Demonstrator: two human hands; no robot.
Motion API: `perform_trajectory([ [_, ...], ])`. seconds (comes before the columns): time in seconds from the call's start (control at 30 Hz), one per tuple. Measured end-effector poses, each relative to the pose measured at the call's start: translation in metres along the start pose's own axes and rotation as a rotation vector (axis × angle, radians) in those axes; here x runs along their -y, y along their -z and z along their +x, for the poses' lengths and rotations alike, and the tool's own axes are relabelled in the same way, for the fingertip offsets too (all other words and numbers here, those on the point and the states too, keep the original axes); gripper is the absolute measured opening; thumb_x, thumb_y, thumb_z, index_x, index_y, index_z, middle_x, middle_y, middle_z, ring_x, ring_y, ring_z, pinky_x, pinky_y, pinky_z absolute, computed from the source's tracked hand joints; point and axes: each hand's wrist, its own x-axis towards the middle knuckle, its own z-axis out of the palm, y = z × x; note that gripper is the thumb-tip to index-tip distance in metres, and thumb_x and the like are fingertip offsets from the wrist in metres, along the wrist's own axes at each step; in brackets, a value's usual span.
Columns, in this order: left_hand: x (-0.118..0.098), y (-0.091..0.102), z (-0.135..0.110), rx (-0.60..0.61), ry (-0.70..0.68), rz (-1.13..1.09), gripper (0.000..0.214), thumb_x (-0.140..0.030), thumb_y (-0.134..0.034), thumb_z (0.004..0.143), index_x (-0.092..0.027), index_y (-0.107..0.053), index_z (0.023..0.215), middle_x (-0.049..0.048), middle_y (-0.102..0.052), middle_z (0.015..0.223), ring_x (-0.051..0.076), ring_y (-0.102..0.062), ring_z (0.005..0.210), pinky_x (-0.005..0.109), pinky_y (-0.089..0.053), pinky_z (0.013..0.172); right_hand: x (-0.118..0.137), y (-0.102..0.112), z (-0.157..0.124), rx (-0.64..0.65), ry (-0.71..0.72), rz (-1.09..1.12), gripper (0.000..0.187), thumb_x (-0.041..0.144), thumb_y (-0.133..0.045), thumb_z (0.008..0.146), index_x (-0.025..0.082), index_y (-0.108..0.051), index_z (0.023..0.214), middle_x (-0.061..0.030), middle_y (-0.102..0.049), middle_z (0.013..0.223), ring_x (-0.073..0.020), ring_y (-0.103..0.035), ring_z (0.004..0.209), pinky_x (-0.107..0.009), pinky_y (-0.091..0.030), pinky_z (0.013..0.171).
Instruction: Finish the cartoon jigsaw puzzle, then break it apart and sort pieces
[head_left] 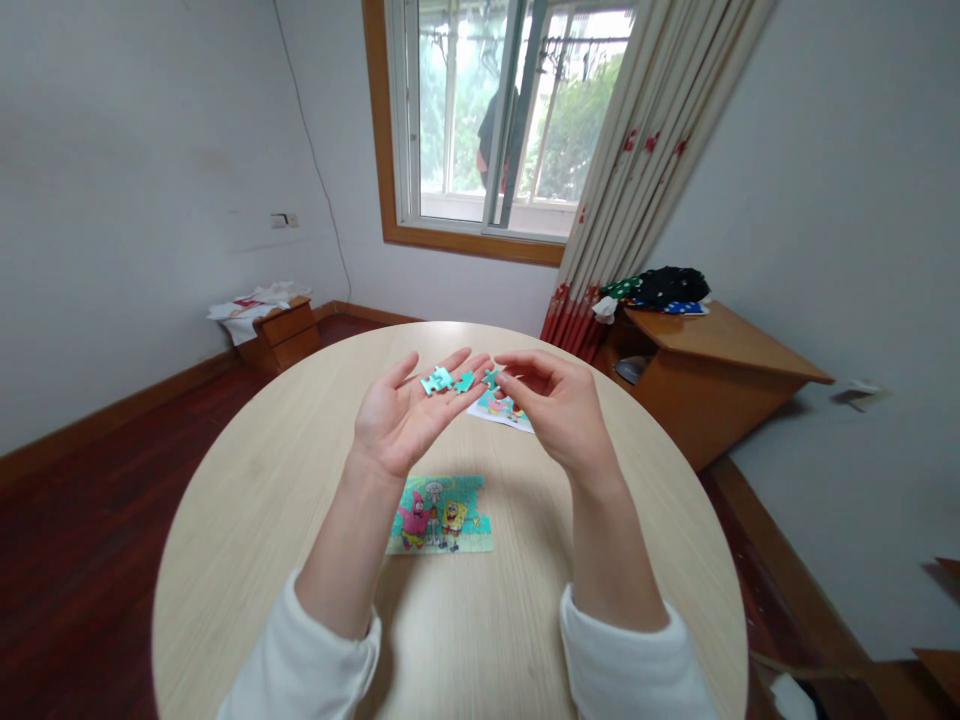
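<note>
Looking down from the head cam, seeing the left hand (401,412) spread open, palm up, with 2 teal puzzle pieces (437,380) lying loose on the fingers. Pinching a 3rd piece (491,377) with the right hand (561,402), thumb and fingertip clamped on its edge, just beside the other 2. Hovering both above the round table (262,480), over a finished cartoon puzzle (441,515) and a printed sheet (501,408). Probably featherlight thin card, bendy at the tabs, so best gripped across the flat body, not the knobs.
</note>
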Motion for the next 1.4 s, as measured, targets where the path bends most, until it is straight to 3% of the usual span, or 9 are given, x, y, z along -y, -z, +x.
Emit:
perform_trajectory([
  [0.27,0.0004,-0.0006,0.0003,0.023,0.015,0.028,0.051,-0.027,-0.030,0.091,-0.006,-0.031,0.137,0.0245,-0.046,0.135,0.030,-0.049,0.121,0.052,-0.043,0.096,-0.0018,-0.0022,-0.0002,0.015,0.048,-0.087,0.014,0.027,-0.066,0.072,0.016,-0.070,0.080,-0.0057,-0.071,0.081,-0.0156,-0.064,0.072,-0.029,-0.051,0.068],
  [0.53,0.0019,-0.0016,0.0001,0.024,0.001,0.070,0.050,-0.028,-0.029,0.092,-0.005,-0.033,0.136,0.0240,-0.050,0.131,0.030,-0.052,0.119,0.050,-0.045,0.096,-0.0022,-0.0044,-0.0010,0.037,0.060,-0.061,0.013,0.026,-0.062,0.075,0.019,-0.072,0.081,-0.0041,-0.071,0.085,-0.0149,-0.064,0.071,-0.029,-0.052,0.067],
  [0.73,0.0016,-0.0046,-0.0002,-0.026,-0.030,0.096,0.048,-0.027,-0.029,0.092,-0.004,-0.037,0.133,0.0234,-0.053,0.127,0.029,-0.055,0.115,0.049,-0.046,0.095,-0.0024,-0.0033,-0.0013,0.086,0.102,-0.151,0.020,0.014,-0.057,0.076,0.021,-0.073,0.087,-0.0047,-0.072,0.093,-0.0169,-0.065,0.085,-0.031,-0.051,0.076],
  [1.03,0.0052,-0.0072,-0.0004,-0.070,-0.073,0.110,0.050,-0.009,-0.038,0.082,-0.002,-0.040,0.132,0.0205,-0.061,0.115,0.025,-0.059,0.110,0.039,-0.048,0.095,0.0003,-0.0038,-0.0015,0.062,0.126,-0.193,0.023,0.016,-0.055,0.079,0.021,-0.072,0.094,-0.0052,-0.071,0.095,-0.0167,-0.065,0.084,-0.032,-0.051,0.075],
  [1.2,0.0026,-0.0045,-0.0011,-0.028,-0.083,0.092,0.051,-0.018,-0.037,0.083,-0.004,-0.042,0.132,0.0212,-0.058,0.122,0.028,-0.056,0.114,0.046,-0.046,0.096,-0.0006,-0.0050,-0.0015,0.079,0.107,-0.169,0.022,0.019,-0.058,0.079,0.021,-0.071,0.096,-0.0052,-0.071,0.090,-0.0156,-0.064,0.078,-0.031,-0.051,0.072],
  [1.4,0.0018,-0.0053,-0.0029,0.002,-0.089,0.077,0.050,-0.028,-0.035,0.088,-0.006,-0.041,0.132,0.0212,-0.052,0.130,0.028,-0.053,0.118,0.043,-0.047,0.094,0.0005,-0.0052,-0.0025,0.117,0.080,-0.113,0.020,0.027,-0.062,0.078,0.020,-0.070,0.094,-0.0052,-0.071,0.087,-0.0151,-0.064,0.073,-0.029,-0.051,0.068],
])
